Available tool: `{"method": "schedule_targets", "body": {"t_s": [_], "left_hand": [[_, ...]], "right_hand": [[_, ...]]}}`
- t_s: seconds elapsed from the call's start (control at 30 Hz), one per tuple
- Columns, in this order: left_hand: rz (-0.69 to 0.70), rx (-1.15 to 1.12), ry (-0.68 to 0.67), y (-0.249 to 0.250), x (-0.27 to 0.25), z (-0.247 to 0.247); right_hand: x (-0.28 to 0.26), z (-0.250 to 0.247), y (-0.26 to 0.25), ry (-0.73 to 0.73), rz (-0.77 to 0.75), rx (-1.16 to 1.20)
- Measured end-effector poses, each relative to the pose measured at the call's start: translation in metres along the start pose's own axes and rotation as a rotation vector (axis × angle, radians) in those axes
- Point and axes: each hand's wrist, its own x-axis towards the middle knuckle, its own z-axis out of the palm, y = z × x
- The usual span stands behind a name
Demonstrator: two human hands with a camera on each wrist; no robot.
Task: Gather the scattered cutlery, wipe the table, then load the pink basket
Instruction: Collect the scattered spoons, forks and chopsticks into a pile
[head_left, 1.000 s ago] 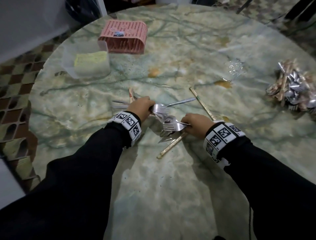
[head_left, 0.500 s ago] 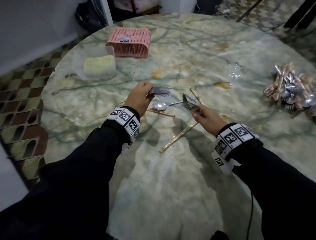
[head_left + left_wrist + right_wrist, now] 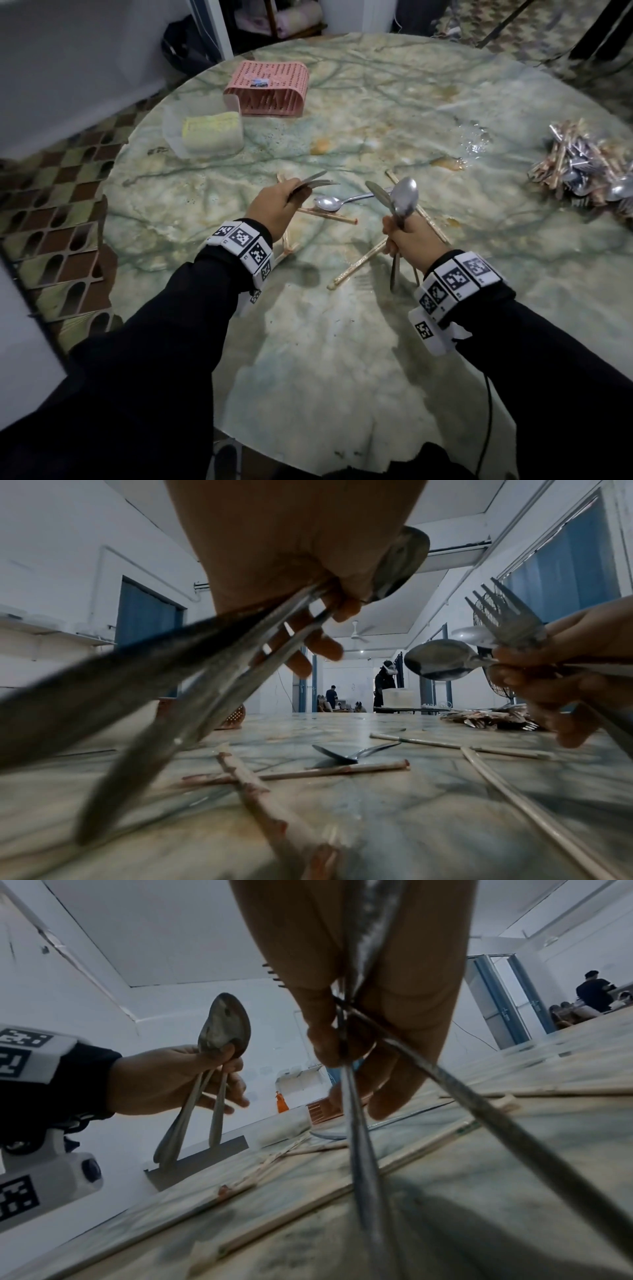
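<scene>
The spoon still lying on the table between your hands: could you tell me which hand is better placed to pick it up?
Probably the left hand: the spoon has its bowl lying just beside it, nearer than the right hand.

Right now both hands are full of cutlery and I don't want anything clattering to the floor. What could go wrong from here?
1. The right hand holds spoons and a fork in a loose, splayed bundle; one could slip out.
2. The left hand holds several pieces fanned apart, so picking up the spoon on the table may loosen that grip.
3. Wet spills and stains lie between the hands and the cutlery pile; anything set down there gets dirtier.
</scene>
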Motion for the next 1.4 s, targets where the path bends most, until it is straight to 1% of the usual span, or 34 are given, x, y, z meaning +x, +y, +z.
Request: {"method": "schedule_targets", "body": {"t_s": [0.1, 0.2, 0.3, 0.43, 0.53, 0.6, 0.67, 0.73, 0.83, 1.03, 1.17, 1.27, 1.4], "left_hand": [[-0.060, -0.081, -0.007, -0.005, -0.009, 0.001], [-0.088, -0.082, -0.003, -0.013, -0.013, 0.003], [-0.164, -0.080, 0.020, -0.019, -0.018, 0.004], [-0.315, -0.033, 0.089, -0.030, -0.025, 0.002], [-0.509, 0.000, 0.041, -0.044, -0.032, 0.001], [-0.625, -0.073, -0.003, -0.054, -0.038, 0.002], [-0.688, -0.144, -0.027, -0.062, -0.045, 0.003], [-0.715, -0.165, -0.063, -0.066, -0.050, 0.003], [-0.756, -0.210, -0.078, -0.071, -0.056, 0.003], [-0.785, -0.216, -0.119, -0.074, -0.058, 0.006], [-0.803, -0.220, -0.073, -0.077, -0.057, 0.010], [-0.777, -0.224, -0.079, -0.078, -0.056, 0.007], [-0.745, -0.137, -0.161, -0.078, -0.053, 0.005]], "right_hand": [[-0.003, 0.005, -0.005, 0.009, 0.031, 0.092], [0.000, 0.014, -0.003, 0.075, 0.004, 0.065], [0.006, 0.024, -0.003, 0.050, 0.028, -0.003], [0.012, 0.047, -0.015, -0.049, 0.080, -0.049], [0.020, 0.067, -0.030, -0.089, 0.133, -0.031], [0.026, 0.079, -0.042, -0.124, 0.151, -0.049], [0.032, 0.091, -0.052, -0.170, 0.174, -0.064], [0.039, 0.103, -0.057, -0.187, 0.184, -0.072], [0.050, 0.119, -0.060, -0.201, 0.184, -0.134], [0.062, 0.132, -0.069, -0.261, 0.185, -0.259], [0.065, 0.139, -0.069, -0.242, 0.126, -0.424], [0.065, 0.137, -0.071, -0.281, 0.117, -0.534], [0.065, 0.132, -0.071, -0.267, 0.143, -0.622]]}}
